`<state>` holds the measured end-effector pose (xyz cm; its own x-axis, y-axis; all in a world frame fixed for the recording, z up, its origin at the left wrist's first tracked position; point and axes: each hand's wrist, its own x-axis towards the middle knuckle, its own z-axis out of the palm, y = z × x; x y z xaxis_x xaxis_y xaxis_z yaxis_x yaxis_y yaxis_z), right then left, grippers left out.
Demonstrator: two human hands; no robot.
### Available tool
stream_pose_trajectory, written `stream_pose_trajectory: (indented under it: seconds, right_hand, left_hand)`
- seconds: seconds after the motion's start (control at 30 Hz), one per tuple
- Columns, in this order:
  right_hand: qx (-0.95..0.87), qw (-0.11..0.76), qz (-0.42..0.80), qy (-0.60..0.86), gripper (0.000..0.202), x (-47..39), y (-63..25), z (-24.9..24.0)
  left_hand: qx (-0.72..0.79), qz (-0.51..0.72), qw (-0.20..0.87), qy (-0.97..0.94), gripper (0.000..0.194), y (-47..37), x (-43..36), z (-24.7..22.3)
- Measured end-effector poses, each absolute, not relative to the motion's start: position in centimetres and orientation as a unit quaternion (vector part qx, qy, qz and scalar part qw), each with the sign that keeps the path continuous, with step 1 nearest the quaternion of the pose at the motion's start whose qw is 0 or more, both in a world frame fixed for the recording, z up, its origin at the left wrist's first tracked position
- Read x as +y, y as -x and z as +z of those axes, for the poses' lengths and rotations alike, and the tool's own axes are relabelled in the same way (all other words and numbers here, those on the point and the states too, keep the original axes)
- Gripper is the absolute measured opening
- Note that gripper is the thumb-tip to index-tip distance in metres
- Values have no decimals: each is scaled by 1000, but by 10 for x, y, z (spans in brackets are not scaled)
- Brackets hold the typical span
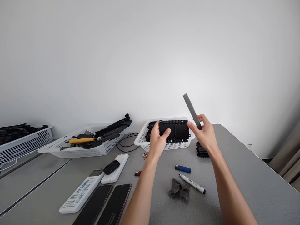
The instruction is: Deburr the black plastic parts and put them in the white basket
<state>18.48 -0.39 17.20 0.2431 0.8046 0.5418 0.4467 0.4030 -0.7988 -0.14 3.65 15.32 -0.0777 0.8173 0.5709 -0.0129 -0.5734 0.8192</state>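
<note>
My left hand is closed on a flat black plastic part with notched edges, thumb across its face. It is held up in front of a white basket with more black ribbed parts inside. My right hand grips a long flat grey bar that tilts up to the left, its lower end hidden by the fingers. The right thumb is at the right edge of the black part; whether it touches cannot be told. A stack of black ribbed pieces lies on the table under my right wrist.
On the grey table are a blue lighter, a white marker, a crumpled grey cloth and two phones. White power banks lie at left. Behind them, a white basket holds tools, including a yellow handle.
</note>
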Motion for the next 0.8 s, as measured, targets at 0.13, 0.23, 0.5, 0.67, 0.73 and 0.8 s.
stream_pose_trajectory:
  seconds: [0.13,0.23,0.5,0.67,0.73,0.8]
  right_hand:
    - [-581,586,139,548,49,-5,-166,173]
    - [-563,590,141,561,48,-2,-167,169]
    - [-525,624,327,478,44,8,-191,163]
    - [-507,630,400,432,45,8,-189,164]
    - [-508,627,413,422,46,7,-187,164]
    - [-508,624,422,418,46,7,-186,165]
  left_hand:
    - [339,612,318,-639,37,-4,31,153]
    - [345,606,322,-640,36,-3,30,154]
    - [337,615,411,-582,42,2,33,158]
    - [404,589,345,-609,41,4,26,163]
    - [444,574,287,-625,40,4,24,164]
    - [465,565,262,-629,41,4,24,164]
